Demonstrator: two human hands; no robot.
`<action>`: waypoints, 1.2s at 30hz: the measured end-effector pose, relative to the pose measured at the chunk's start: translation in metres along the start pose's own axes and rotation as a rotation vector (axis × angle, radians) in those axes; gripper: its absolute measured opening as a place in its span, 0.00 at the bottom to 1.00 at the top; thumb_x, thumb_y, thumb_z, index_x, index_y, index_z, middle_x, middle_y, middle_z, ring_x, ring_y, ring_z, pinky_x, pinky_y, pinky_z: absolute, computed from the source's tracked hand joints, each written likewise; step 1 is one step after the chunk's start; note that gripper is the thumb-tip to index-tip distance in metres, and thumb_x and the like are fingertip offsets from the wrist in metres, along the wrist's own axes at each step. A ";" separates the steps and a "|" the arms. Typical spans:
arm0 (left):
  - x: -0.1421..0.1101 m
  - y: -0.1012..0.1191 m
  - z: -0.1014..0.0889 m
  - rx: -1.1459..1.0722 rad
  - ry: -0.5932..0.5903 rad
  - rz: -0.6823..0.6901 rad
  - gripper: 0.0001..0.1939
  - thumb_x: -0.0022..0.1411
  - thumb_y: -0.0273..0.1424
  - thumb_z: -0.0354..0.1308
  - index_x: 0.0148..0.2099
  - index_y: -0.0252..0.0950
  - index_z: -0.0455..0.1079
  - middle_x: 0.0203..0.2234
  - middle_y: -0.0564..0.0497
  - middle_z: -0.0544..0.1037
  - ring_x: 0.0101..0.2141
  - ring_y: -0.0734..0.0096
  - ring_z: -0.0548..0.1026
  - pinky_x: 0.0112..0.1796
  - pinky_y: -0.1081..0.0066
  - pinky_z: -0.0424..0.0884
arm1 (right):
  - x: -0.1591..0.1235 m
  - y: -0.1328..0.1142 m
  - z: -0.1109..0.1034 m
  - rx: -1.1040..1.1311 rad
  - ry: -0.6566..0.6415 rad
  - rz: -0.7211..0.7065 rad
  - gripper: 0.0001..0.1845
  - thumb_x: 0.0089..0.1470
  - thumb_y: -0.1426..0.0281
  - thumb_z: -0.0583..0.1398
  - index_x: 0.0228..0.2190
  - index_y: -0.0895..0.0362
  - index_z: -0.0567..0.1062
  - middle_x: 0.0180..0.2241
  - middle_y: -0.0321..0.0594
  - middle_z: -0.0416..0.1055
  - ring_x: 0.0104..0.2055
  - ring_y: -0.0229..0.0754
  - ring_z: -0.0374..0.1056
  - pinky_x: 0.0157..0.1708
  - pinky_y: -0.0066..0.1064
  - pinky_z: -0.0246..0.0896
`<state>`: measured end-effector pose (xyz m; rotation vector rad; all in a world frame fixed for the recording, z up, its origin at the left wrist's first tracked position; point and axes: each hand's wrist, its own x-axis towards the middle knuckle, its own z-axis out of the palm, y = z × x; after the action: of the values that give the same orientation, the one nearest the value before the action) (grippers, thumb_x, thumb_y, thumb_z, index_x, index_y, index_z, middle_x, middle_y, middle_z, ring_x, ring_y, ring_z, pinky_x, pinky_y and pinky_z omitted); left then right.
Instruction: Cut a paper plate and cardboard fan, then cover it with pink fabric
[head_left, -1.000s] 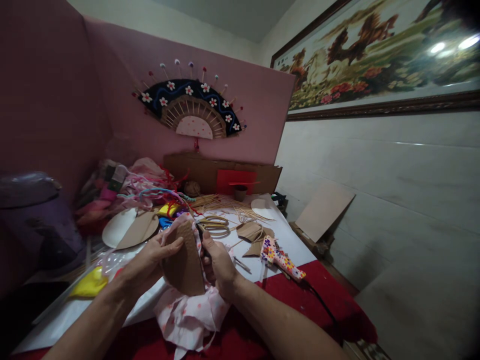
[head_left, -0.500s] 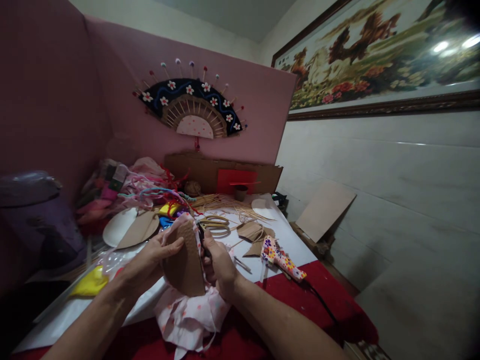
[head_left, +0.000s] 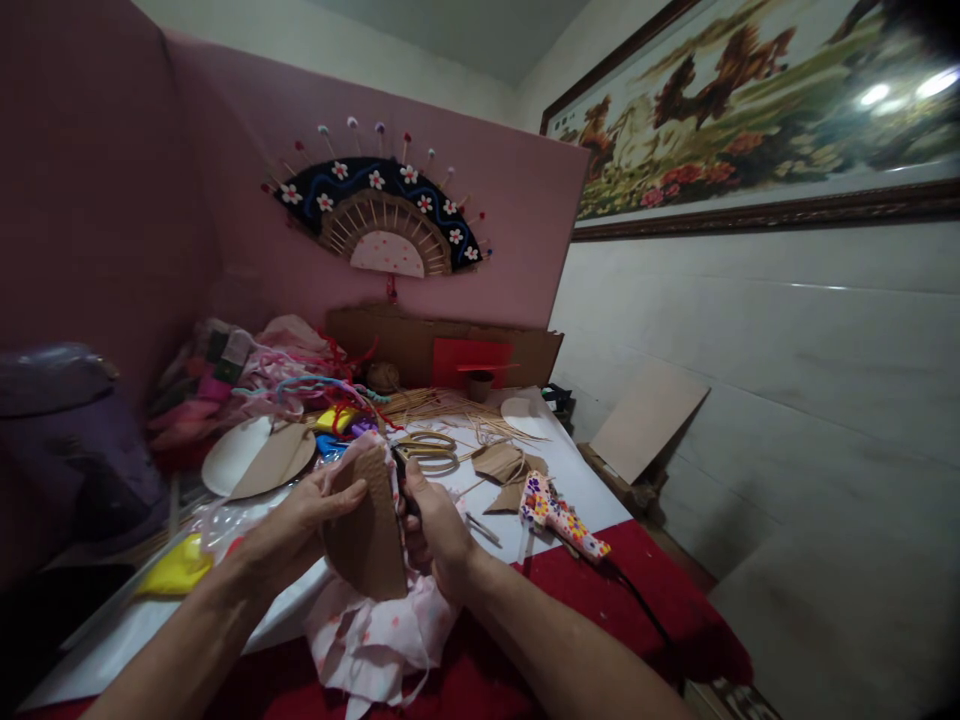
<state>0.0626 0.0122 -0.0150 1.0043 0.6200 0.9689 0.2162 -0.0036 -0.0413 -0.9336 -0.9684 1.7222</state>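
My left hand (head_left: 324, 508) is closed on a piece of brown corrugated cardboard (head_left: 366, 545) with a curved left edge, its thumb lying across the front. White cloth with pink dots (head_left: 379, 635) runs along the cardboard's upper and right edges and hangs in folds beneath it. My right hand (head_left: 439, 530) is closed at the cardboard's right edge around a dark tool (head_left: 410, 500), mostly hidden by the fingers, so its kind is unclear. Just beyond, gold-handled scissors (head_left: 431, 452) lie on the white sheet.
A flower-patterned glue gun (head_left: 562, 515) with a cord lies at right, near cardboard scraps (head_left: 504, 465). Thin sticks (head_left: 427, 402) and a small brown pot (head_left: 478, 382) stand behind. Bagged materials (head_left: 270, 365) heap at back left. A decorated fan (head_left: 382, 215) hangs on the pink panel.
The cardboard's lower end has tipped slightly toward me and left. Both hands keep nearly the same grip. The whole view has shifted very slightly.
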 end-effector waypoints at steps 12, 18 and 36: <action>0.001 -0.003 -0.002 -0.012 0.032 0.012 0.28 0.51 0.24 0.64 0.55 0.43 0.67 0.38 0.48 0.81 0.34 0.66 0.79 0.37 0.72 0.73 | 0.000 0.002 0.003 0.091 0.027 -0.023 0.32 0.43 0.38 0.54 0.20 0.55 0.58 0.12 0.22 0.48 0.10 0.25 0.37 0.09 0.19 0.29; 0.000 -0.003 0.001 -0.017 0.011 0.021 0.25 0.52 0.24 0.63 0.53 0.42 0.68 0.39 0.48 0.80 0.35 0.67 0.78 0.38 0.72 0.73 | 0.005 0.006 0.001 0.100 0.023 -0.059 0.30 0.43 0.40 0.56 0.21 0.56 0.59 0.11 0.22 0.50 0.09 0.25 0.39 0.09 0.19 0.30; 0.002 -0.005 0.001 -0.026 0.020 0.005 0.25 0.50 0.24 0.65 0.52 0.41 0.70 0.36 0.48 0.81 0.33 0.64 0.79 0.36 0.71 0.73 | 0.008 0.010 -0.001 0.086 0.004 -0.140 0.30 0.43 0.42 0.57 0.19 0.56 0.59 0.10 0.23 0.49 0.09 0.26 0.41 0.09 0.19 0.34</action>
<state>0.0662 0.0130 -0.0186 0.9743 0.6199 0.9906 0.2109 0.0010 -0.0519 -0.7950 -0.9281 1.6299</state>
